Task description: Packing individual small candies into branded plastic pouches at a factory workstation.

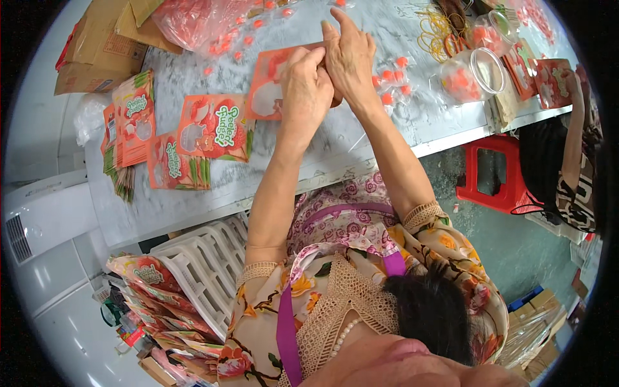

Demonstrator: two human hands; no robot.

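Hair (435, 316): dark, falling closest to the camera, beside a floral blouse (474, 258).
Pouch (265, 80): red, spreading leftward from the fingers, over the worktop (238, 179); its long axis is seemingly running left to right, with the hands covering its right end.
Left hand (303, 90): nearer the pouch's visible part, overlapping it, fingers curling inward; I cannot tell whether they are pinching it.
Right hand (350, 61): meeting the left at the pouch's right end, index finger stretching away, the others bending; its grip is staying hidden.
Packs (216, 126): matching red, lying in piles farther left.
Red pieces (390, 77): clear-wrapped, lying right of the right hand.
Jar (461, 80): clear, holding more, farther right.
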